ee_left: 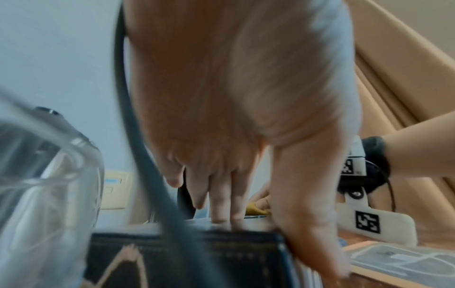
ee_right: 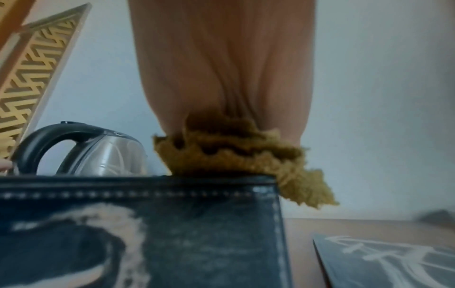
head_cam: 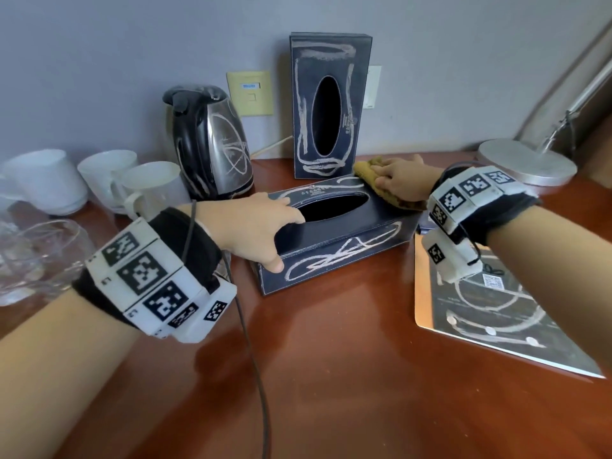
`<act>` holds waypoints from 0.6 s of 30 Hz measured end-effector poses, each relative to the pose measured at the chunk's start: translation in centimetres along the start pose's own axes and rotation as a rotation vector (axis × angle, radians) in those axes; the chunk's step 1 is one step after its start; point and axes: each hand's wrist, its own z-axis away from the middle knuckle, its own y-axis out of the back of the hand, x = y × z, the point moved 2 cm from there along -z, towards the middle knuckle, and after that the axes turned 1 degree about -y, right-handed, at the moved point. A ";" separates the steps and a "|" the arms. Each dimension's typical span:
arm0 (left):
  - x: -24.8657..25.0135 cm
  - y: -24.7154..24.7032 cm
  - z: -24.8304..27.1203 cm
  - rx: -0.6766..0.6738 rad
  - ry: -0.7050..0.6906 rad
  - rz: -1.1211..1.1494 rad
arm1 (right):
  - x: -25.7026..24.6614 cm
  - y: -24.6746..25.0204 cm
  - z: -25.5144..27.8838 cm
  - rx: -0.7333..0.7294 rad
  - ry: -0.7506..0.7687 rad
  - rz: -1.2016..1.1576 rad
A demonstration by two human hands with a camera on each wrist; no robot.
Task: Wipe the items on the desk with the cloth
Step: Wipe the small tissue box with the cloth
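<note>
A dark blue tissue box [head_cam: 334, 233] with chalky white scribbles lies flat on the brown desk [head_cam: 331, 376]. My left hand [head_cam: 284, 241] holds its left end, fingers [head_cam: 291, 215] on the top by the oval opening and thumb down the front face. My right hand [head_cam: 387, 178] presses a bunched yellow cloth [head_cam: 367, 175] onto the box's far right top corner. In the right wrist view the cloth [ee_right: 236, 155] hangs over that corner of the box [ee_right: 172, 233]. A second scribbled tissue box [head_cam: 331, 107] stands upright against the wall, and a scribbled steel kettle [head_cam: 212, 140] stands left of it.
White cups [head_cam: 109, 180] and clear glassware [head_cam: 39, 253] crowd the desk's left side. A dark scribbled board [head_cam: 490, 313] lies flat at the right, with a round metal lamp base [head_cam: 526, 160] behind it. A black cable [head_cam: 251, 359] trails from my left wrist across the desk.
</note>
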 end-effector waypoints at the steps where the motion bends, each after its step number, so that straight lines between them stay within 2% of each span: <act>1: 0.1 0.0 0.0 0.003 -0.003 -0.020 | 0.0 -0.1 -0.4 0.004 -0.001 -0.010; 5: -0.2 -0.1 0.0 0.024 -0.011 0.024 | 0.2 -0.7 1.5 0.049 -0.002 -0.131; 11: -0.8 -0.3 -0.1 0.034 -0.028 0.116 | 1.2 -2.4 5.6 0.000 -0.091 -0.106; 15: -0.9 -0.4 0.0 0.040 -0.022 0.145 | 0.6 -1.0 3.7 -0.049 -0.114 -0.122; 18: -1.0 -0.5 0.1 0.054 -0.022 0.139 | -0.5 0.4 0.8 -0.007 -0.103 -0.113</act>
